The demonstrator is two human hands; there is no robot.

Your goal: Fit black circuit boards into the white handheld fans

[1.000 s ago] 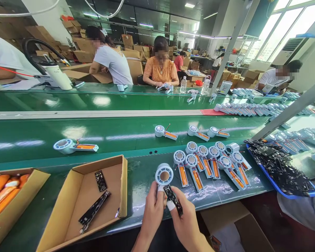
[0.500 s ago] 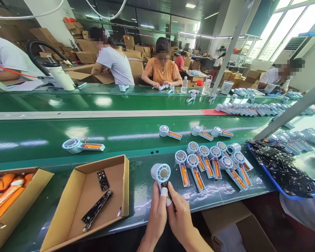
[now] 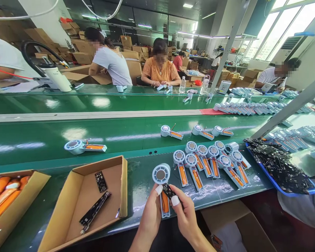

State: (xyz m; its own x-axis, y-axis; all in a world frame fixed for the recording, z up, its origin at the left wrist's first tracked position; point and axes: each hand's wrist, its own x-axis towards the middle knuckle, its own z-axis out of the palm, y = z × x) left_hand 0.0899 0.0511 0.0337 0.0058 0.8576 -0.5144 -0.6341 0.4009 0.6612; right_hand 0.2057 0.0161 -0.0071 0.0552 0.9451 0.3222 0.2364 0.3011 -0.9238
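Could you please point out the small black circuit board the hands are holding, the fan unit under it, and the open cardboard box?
circuit board (image 3: 167,190), head view, middle of the board.
fan unit (image 3: 161,174), head view, round head.
cardboard box (image 3: 124,185), head view, right wall.

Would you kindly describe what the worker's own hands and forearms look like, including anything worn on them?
Both forearms are bare, with no sleeves, watch or bracelet in view. The left hand wears a white finger cot on the thumb tip, and the right hand wears a matching white cot on one fingertip. No full gloves or markings show.
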